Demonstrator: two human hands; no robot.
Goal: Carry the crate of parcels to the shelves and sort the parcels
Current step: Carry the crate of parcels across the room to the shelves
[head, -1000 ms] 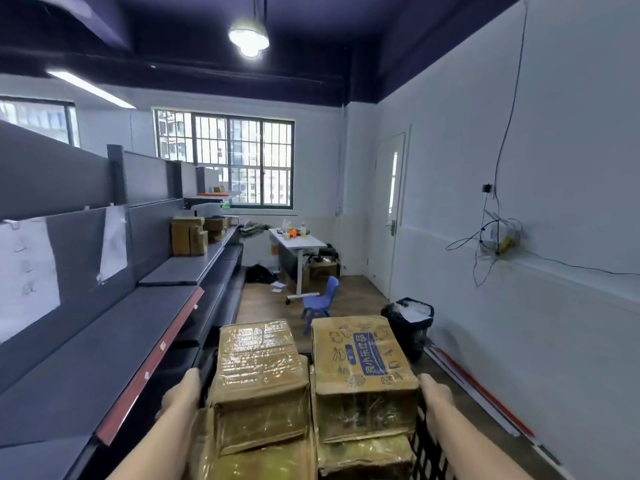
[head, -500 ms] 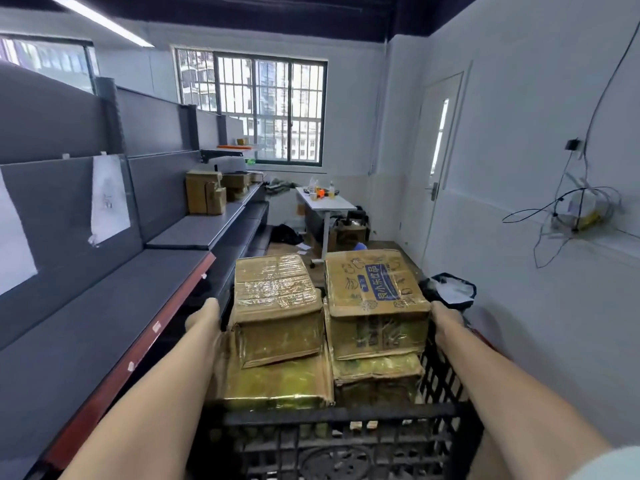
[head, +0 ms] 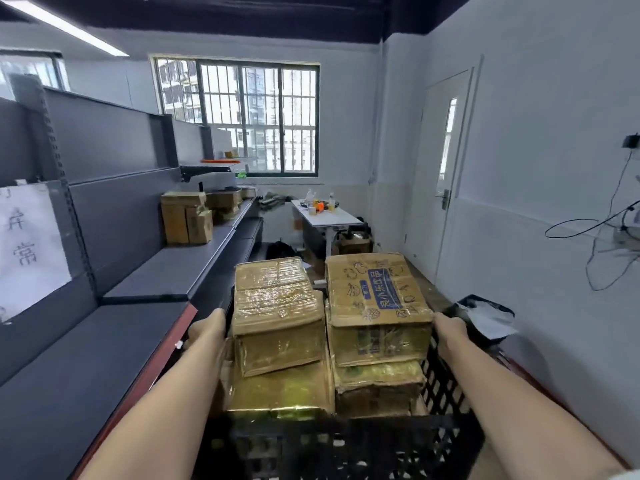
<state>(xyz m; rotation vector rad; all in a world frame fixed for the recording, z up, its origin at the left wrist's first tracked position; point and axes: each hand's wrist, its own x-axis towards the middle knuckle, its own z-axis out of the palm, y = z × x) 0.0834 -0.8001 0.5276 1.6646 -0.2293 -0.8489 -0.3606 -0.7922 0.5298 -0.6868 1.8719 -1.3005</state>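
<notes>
Carrying a black crate (head: 349, 441) of parcels (head: 278, 299), held out near and centre. Left hand (head: 207, 329) and right hand (head: 448, 329) gripping opposite side rims, fingers curled over and mostly hidden. Judging the load heavy and rigid; taped, glossy parcels stacked above the rim, likely sliding if tilted. Passing grey shelves (head: 104, 341) on the left; bin (head: 485, 317) standing near right, counter (head: 325, 216) far ahead.

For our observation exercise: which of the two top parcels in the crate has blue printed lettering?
The right-hand top parcel, beside the right hand. The left top parcel shows only plain tape-wrapped cardboard.
</notes>
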